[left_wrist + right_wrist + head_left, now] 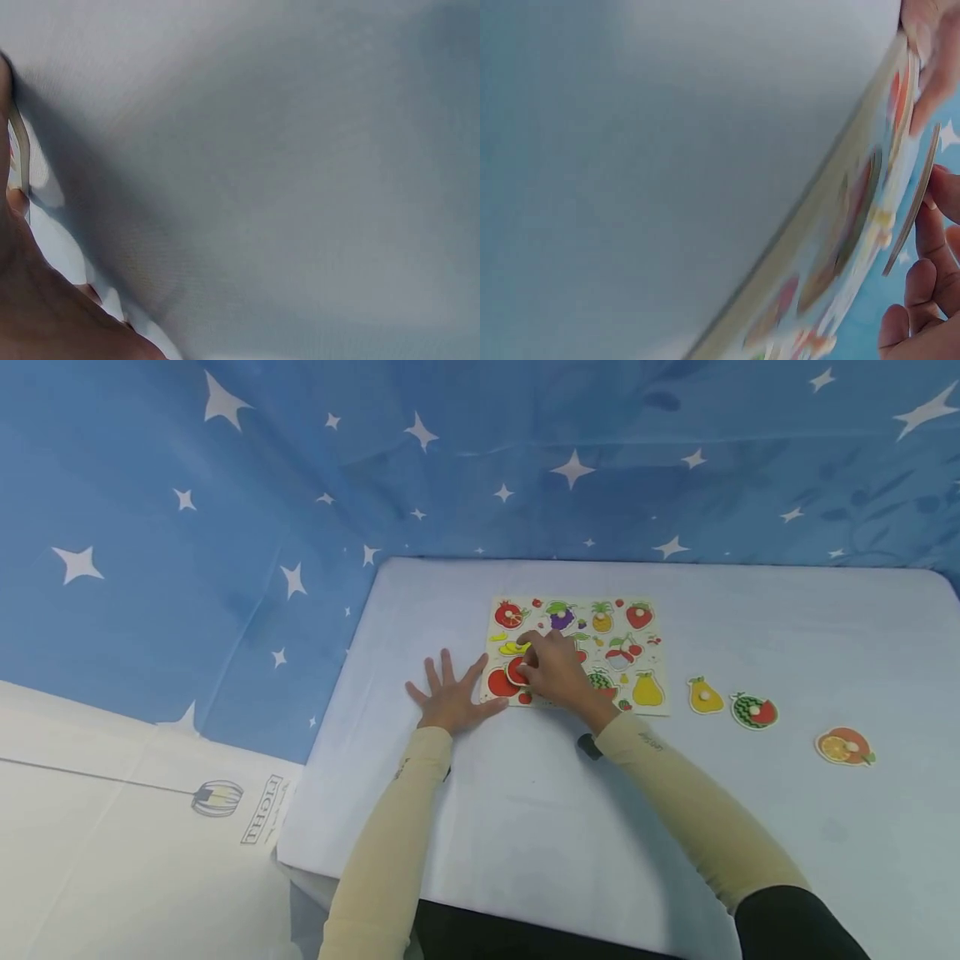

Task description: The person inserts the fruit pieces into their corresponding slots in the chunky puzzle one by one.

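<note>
A flat fruit puzzle board (573, 602) lies on the white-covered table, with several knobbed pieces set in it. Over its lower left part, my right hand (557, 670) pinches a round red fruit puzzle piece (516, 672). In the right wrist view that piece (915, 210) appears edge-on, apart from the board (780, 247). My left hand (453, 700) is spread with straight fingers at the board's left edge, thumb and index finger touching the edge. The left wrist view shows only part of this hand (45, 300) and a sliver of board. My right hand hides the board's middle.
Right of the board lie a pear piece (705, 696), a watermelon piece (754, 711) and an orange piece (845, 747). A blue star-patterned cloth (480, 468) hangs behind the table (525, 827). A pale printed surface (135, 843) is at the left.
</note>
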Demonstrator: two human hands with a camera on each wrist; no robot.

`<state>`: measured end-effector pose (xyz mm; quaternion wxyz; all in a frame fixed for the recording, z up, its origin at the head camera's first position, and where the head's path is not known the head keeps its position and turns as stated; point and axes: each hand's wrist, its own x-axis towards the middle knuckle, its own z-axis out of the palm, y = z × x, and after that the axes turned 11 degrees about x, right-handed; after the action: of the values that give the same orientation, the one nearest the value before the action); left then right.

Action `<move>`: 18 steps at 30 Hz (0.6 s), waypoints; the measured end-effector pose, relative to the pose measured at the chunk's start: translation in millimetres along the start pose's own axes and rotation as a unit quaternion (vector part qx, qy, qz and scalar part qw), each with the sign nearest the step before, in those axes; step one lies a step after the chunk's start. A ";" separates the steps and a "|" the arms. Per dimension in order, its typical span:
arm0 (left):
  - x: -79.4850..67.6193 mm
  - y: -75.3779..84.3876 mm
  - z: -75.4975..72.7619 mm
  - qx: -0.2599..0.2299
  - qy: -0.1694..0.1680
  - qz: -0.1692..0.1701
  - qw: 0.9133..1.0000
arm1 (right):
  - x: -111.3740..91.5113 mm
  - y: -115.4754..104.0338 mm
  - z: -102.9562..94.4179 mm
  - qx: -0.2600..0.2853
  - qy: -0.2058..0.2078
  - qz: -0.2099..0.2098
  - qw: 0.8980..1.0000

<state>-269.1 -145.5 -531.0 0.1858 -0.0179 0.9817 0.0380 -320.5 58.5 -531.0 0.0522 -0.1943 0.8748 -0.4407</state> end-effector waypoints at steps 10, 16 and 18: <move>1.8 -3.0 1.7 0.002 -0.003 0.004 1.000 | 4.4 -9.9 23.6 -0.011 -0.008 -0.026 1.000; 9.2 -4.7 7.2 0.002 -0.006 0.004 1.000 | 6.3 -11.4 32.3 -0.006 -0.019 -0.010 1.000; 9.7 -4.5 6.6 0.008 -0.012 0.002 1.000 | 7.0 -12.1 34.6 -0.001 -0.022 -0.007 1.000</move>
<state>-275.5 -149.7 -541.1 0.1974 -0.0140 0.9797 0.0312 -314.3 23.4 -541.9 0.0684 -0.2101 0.8726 -0.4355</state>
